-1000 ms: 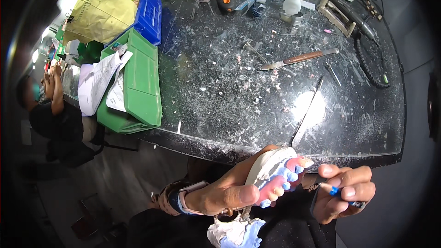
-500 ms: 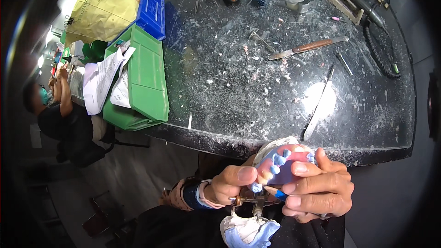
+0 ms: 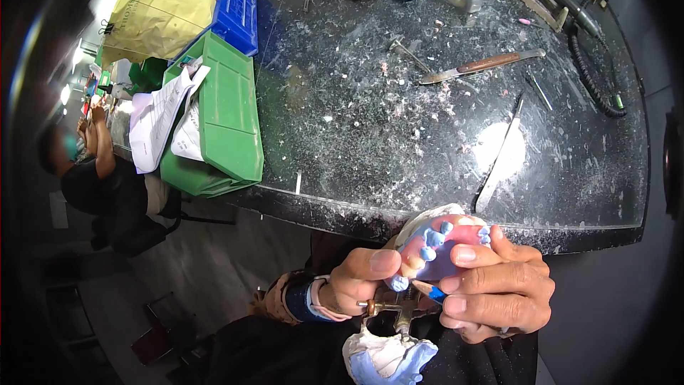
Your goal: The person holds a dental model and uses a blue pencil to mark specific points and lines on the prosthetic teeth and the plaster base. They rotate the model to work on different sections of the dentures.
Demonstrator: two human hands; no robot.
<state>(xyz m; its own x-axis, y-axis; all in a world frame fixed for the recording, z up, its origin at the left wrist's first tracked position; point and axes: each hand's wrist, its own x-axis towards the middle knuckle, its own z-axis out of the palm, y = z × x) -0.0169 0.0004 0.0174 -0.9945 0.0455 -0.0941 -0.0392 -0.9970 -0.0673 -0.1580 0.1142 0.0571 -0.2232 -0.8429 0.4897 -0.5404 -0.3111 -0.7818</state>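
Observation:
My left hand (image 3: 360,278) grips a dental cast (image 3: 443,260) of blue and white plaster, its thumb along the side. Pink wax and several cream and blue teeth line the arch. The cast is joined by a brass-coloured hinged articulator (image 3: 397,308) to a second white and blue cast (image 3: 388,358) hanging below, over my lap. Between the closed fingers of my right hand (image 3: 502,289) is a blue pencil (image 3: 431,291). Its sharpened tip points left, at or very near the cast's edge by the lowest blue tooth. My right fingertips also rest against the cast's right side.
The dusty black bench (image 3: 342,150) carries a wooden-handled knife (image 3: 484,64), a metal spatula (image 3: 499,160) and a small metal tool (image 3: 540,91). At left stand a green bin (image 3: 231,114) with papers (image 3: 160,117) and a blue bin (image 3: 235,11). Another person (image 3: 107,185) sits far left.
The view has shifted slightly, moving the bench things a little. Both hands keep their hold on the cast and pencil, and the pencil tip stays by the same lowest tooth.

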